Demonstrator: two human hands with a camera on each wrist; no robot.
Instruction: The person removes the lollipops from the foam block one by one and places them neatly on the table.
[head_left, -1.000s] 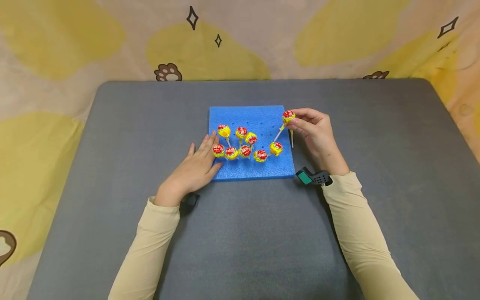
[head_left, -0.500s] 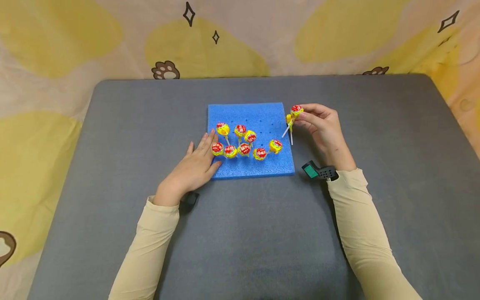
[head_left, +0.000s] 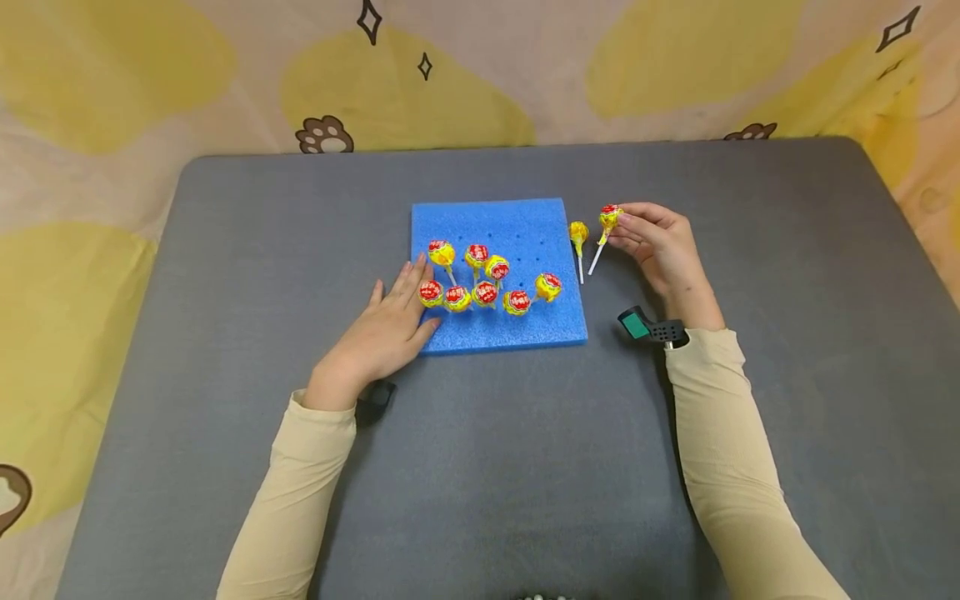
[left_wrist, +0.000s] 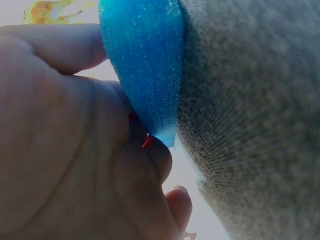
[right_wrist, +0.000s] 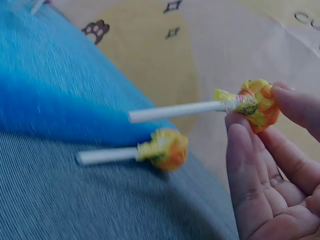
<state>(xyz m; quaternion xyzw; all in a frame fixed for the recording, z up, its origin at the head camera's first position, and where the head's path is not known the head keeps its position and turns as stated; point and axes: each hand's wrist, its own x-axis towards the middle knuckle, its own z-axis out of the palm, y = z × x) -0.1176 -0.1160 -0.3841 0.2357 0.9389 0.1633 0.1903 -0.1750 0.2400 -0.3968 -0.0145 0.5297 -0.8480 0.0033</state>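
A: Where is the lollipop being handled?
B: The held lollipop (head_left: 610, 218) is off the right edge of the foam block (head_left: 502, 333), nearer the surface's far edge than its near one. The right hand (head_left: 658, 246) pinches it by the wrapped candy, and its stick tip is free, pointing toward the near edge.

A: What step is that?
B: I judge it to be a single lollipop in transfer between block and table (head_left: 480, 458). The next move seems to call for a steady pinch and a path clear of the lying lollipop (head_left: 578, 233), just beside the block's right edge; I can't tell whether those two touch.

A: And the other hand?
B: The left hand (head_left: 382, 333) lies over the block's left edge, toward its near left corner, fingers extended and gripping nothing. It probably steadies the block.

A: What does the block hold?
B: Eight standing lollipops (head_left: 485, 293), several tilted, mostly toward its near edge. Bare holes (head_left: 521, 236) show toward its far edge.

A: Anything beyond?
B: A patterned cloth (head_left: 570, 75) hangs past the surface's far edge.
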